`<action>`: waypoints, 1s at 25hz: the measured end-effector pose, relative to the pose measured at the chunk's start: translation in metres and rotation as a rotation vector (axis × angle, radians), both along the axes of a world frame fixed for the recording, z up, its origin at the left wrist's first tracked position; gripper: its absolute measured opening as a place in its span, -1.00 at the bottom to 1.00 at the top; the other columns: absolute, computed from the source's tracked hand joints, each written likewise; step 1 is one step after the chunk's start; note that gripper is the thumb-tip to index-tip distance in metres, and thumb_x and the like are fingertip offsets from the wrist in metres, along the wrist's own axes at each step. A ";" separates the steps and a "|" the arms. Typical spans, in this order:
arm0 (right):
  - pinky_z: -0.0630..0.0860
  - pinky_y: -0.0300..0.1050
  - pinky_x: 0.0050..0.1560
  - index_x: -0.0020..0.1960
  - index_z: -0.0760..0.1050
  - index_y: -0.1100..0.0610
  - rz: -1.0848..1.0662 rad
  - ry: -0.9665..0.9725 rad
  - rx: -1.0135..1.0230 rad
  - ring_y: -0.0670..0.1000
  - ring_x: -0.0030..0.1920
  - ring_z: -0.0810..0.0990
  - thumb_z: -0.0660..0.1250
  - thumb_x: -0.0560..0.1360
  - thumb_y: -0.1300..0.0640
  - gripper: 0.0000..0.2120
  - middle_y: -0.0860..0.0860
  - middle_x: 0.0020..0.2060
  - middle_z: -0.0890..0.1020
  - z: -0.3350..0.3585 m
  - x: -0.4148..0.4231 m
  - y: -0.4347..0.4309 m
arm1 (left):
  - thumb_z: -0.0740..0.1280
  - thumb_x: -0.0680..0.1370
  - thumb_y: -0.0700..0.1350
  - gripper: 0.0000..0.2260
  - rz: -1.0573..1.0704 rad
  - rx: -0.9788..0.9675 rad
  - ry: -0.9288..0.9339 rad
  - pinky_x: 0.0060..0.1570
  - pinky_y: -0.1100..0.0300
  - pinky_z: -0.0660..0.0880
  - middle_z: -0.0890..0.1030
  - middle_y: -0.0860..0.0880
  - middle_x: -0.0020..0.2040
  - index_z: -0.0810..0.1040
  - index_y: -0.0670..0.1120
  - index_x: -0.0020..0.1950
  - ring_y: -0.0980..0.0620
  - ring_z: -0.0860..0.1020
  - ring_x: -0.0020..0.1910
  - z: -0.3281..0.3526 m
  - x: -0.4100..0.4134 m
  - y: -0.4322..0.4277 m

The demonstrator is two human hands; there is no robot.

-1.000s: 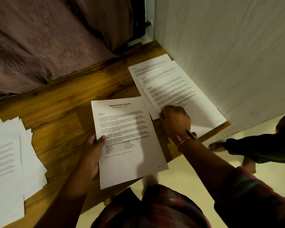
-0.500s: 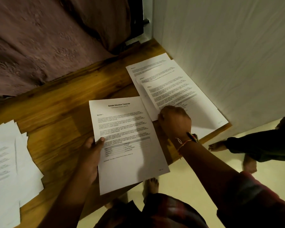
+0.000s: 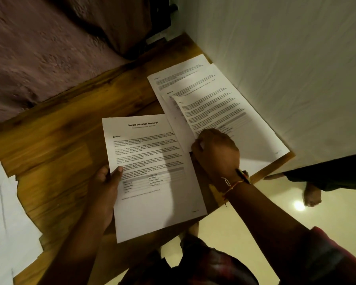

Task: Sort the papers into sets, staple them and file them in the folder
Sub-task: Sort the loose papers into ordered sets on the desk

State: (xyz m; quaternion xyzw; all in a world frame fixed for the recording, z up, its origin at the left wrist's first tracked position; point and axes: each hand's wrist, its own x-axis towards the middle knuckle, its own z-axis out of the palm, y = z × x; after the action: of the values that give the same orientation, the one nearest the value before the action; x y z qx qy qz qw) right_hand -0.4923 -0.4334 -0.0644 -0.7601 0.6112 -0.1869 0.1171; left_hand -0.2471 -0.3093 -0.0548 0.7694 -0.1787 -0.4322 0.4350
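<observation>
Sorting stage here. The left hand (image 3: pixel 105 188) pinches the title page (image 3: pixel 152 165) by its left edge, thumb on top, and the sheet overhangs the worktop's (image 3: pixel 60 140) front edge. Just right of the title page, the right hand (image 3: pixel 216 153) has its fingers (image 3: pixel 195 148) curled round the near corner of the top sheet (image 3: pixel 224 120) of the fanned stack (image 3: pixel 179 77). Next call, I'd say: peel that single sheet free and match it to the title page. Loose papers (image 3: pixel 6 212) wait far left of it. No stapler or folder in sight.

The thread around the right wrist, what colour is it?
The thread is orange-red, with a white strand beside it; the head view shows it.
</observation>
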 end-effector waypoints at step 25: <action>0.64 -0.04 -0.09 -0.04 0.61 0.18 0.323 -0.192 0.275 0.06 -0.15 0.66 0.38 0.53 0.10 -0.86 0.07 -0.14 0.68 0.039 0.125 0.046 | 0.26 0.67 0.03 -0.73 0.133 0.009 -0.133 0.23 -0.09 0.45 0.61 -0.06 0.25 0.54 0.02 0.34 -0.18 0.55 0.26 0.031 0.113 0.119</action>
State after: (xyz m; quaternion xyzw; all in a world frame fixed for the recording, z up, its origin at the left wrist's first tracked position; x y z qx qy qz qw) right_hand -0.3676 -0.3870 -0.0255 -0.8037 0.4875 -0.1521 0.3054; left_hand -0.1339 -0.1902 -0.0238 0.8086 -0.1539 -0.3511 0.4464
